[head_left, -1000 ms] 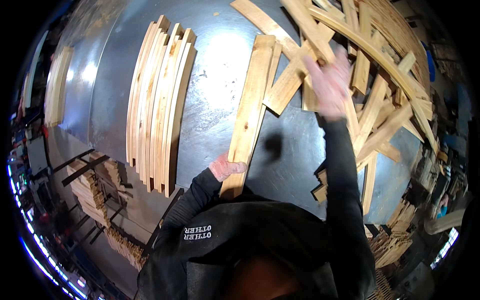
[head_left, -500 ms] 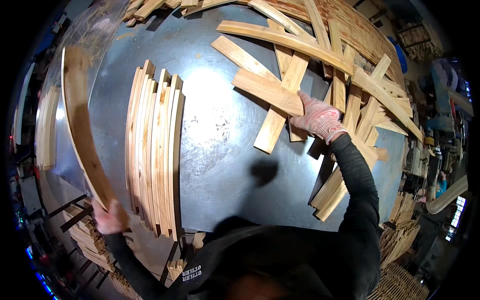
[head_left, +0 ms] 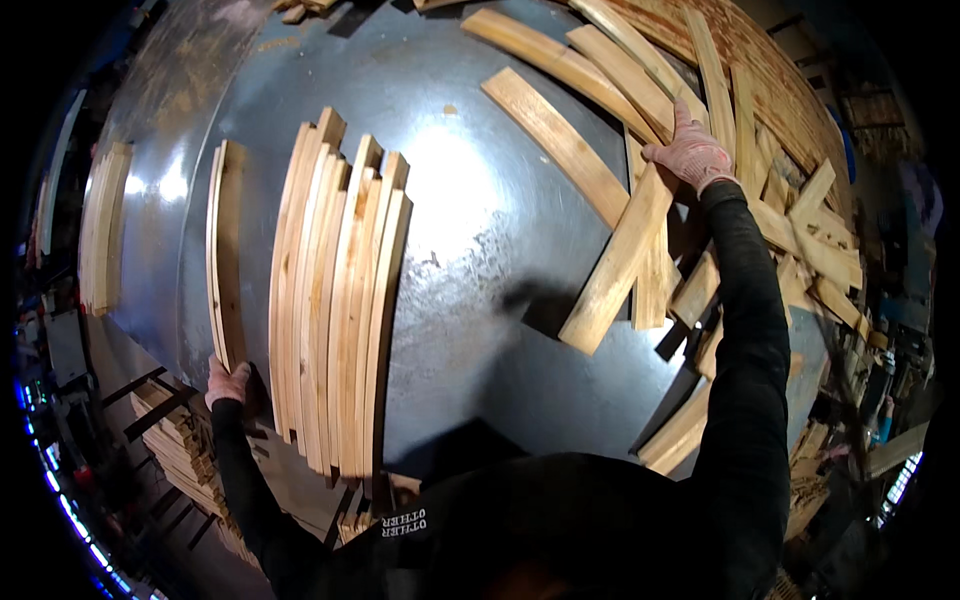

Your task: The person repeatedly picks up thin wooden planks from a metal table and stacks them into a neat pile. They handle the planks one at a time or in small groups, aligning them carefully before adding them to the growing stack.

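Note:
My left hand [head_left: 228, 382], in a pale pinkish glove, is closed round the near end of a narrow wooden slat [head_left: 230, 255]. This slat stands on edge against another thin strip, left of a row of several upright slats [head_left: 330, 300]. My right hand [head_left: 692, 155], gloved alike, reaches far into a loose heap at the right. Its thumb and forefinger straddle the near end of a flat wooden slat [head_left: 618, 80]. Just below that hand, a broad slat [head_left: 622, 260] lies slantwise across others. The palm side of the right hand is hidden.
A metal-topped table [head_left: 460, 340] carries the wood. Crossed slats [head_left: 800, 235] pile up along its right side, by a rough brown board [head_left: 770, 80]. Another upright bundle [head_left: 105, 230] stands at the far left. Stacked wood [head_left: 180, 440] sits below the table's near left edge.
The slat in my left hand has come down from a raised, tilted position to stand on the table. My right hand has moved away from me and right, shifting its slat farther into the heap.

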